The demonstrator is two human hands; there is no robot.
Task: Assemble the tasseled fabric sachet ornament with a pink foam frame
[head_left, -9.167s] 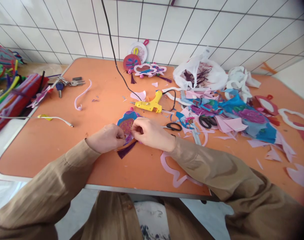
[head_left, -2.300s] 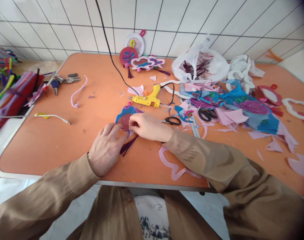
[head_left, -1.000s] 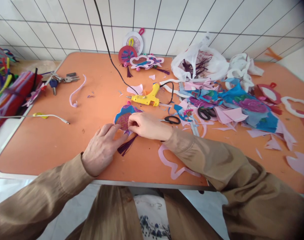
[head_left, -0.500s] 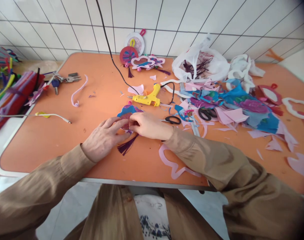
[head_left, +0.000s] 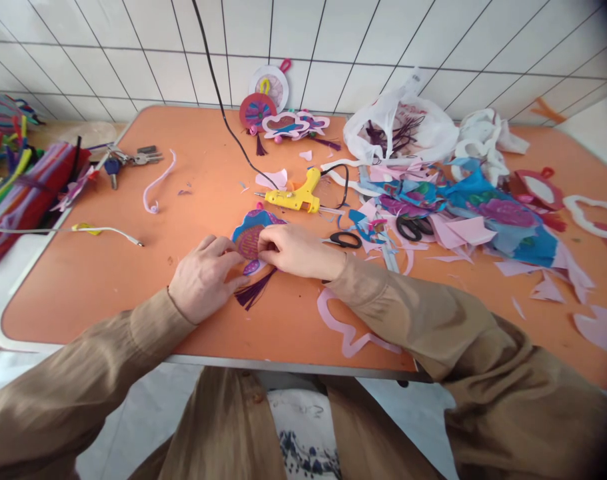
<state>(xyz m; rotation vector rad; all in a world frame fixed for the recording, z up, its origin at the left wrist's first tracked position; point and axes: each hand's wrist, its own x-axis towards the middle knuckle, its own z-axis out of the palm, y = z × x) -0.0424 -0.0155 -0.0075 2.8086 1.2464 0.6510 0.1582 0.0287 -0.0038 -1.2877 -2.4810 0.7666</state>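
Note:
A flower-shaped paper ornament (head_left: 248, 240) lies on the table between my hands, with a blue and purple rim and a reddish-brown centre. Its dark purple tassel (head_left: 253, 293) points toward me. My right hand (head_left: 300, 252) is closed in a pinch at the ornament's right part and hides that side. At the left edge rests my left hand (head_left: 203, 277), its fingers bent and the thumb apart from them, with nothing visible in it. Just behind the ornament lies a yellow hot glue gun (head_left: 293, 198), nozzle to the left. Scissors (head_left: 346, 240) lie by my right wrist.
Paper and cloth scraps (head_left: 463, 230) cover the right side, near a white plastic bag (head_left: 400, 127). Several finished ornaments (head_left: 258, 110) lean by the tiled wall. A pink pipe cleaner (head_left: 156, 183), keys (head_left: 146, 157) and a white cable (head_left: 116, 232) lie left. A pink cut-out (head_left: 350, 333) sits near the front edge.
My left hand has drawn back to the left off the ornament, baring more of its centre and a purple piece below it. The right hand stays in place.

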